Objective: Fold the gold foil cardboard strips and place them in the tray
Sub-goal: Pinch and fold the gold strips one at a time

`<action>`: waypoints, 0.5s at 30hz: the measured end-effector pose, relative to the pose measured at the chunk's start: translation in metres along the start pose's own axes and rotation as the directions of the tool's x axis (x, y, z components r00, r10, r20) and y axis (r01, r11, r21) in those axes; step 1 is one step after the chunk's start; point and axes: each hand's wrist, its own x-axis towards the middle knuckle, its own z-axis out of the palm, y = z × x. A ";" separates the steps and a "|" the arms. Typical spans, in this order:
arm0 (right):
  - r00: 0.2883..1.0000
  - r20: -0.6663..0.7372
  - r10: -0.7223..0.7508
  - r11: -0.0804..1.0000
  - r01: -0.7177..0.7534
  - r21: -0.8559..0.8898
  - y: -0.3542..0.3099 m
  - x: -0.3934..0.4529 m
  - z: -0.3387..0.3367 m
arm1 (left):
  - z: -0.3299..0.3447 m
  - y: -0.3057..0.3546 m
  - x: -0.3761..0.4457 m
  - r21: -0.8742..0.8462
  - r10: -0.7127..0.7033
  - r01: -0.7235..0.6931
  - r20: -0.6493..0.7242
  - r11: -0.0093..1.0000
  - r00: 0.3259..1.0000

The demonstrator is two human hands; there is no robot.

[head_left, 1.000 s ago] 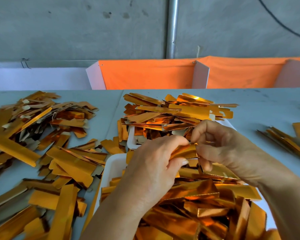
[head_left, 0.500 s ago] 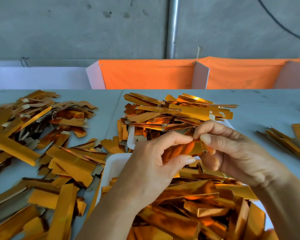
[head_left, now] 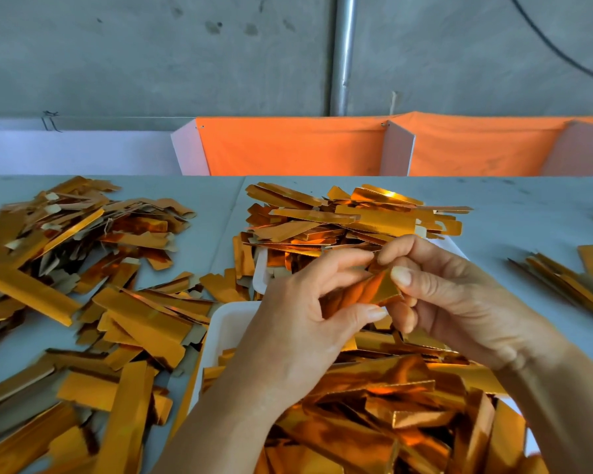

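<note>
Hands meet over the near tray in the head view, both working 1 gold foil strip [head_left: 367, 291]. Left hand [head_left: 308, 323] has thumb and forefinger curled round the strip's left part, its grip closed on the foil. Right hand [head_left: 459, 302] pinches the strip's right end between thumb and fingers, its grip likewise closed on it. That strip is held in the air, bent along its length, above the gap between the 2 trays.

Near tray [head_left: 225, 331], white, sits toward the bench's near edge and is heaped with gold strips [head_left: 374, 415] that hide most of it; only its far-left corner shows bare. Far tray [head_left: 261, 273], also white, lies just beyond it toward the middle of the bench, piled high with a stack of strips [head_left: 356, 217] that overhangs its rim.

Loose strips [head_left: 83, 285] spread across the left side of the bench [head_left: 528, 213], from the far-left part down to the near-left corner, some showing their plain brown backs. Near the right edge lies a small bundle of strips [head_left: 569, 278], well apart from the trays.

Beyond the bench's far edge hangs orange cloth [head_left: 288, 148], against a grey wall [head_left: 151, 56] with a metal pipe [head_left: 343, 53].
</note>
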 end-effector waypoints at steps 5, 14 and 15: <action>0.994 0.006 0.109 0.994 -0.109 -0.018 0.002 0.000 -0.002 | 0.005 0.005 0.002 0.172 0.050 -0.039 -0.057 0.984 0.997; 0.977 0.106 0.187 0.974 -0.198 0.106 0.001 -0.001 -0.004 | 0.018 0.013 0.001 0.369 0.246 -0.222 -0.020 0.903 0.969; 0.980 0.102 0.171 0.976 -0.183 0.118 0.000 -0.001 -0.003 | 0.018 0.014 0.001 0.368 0.261 -0.245 0.005 0.897 0.965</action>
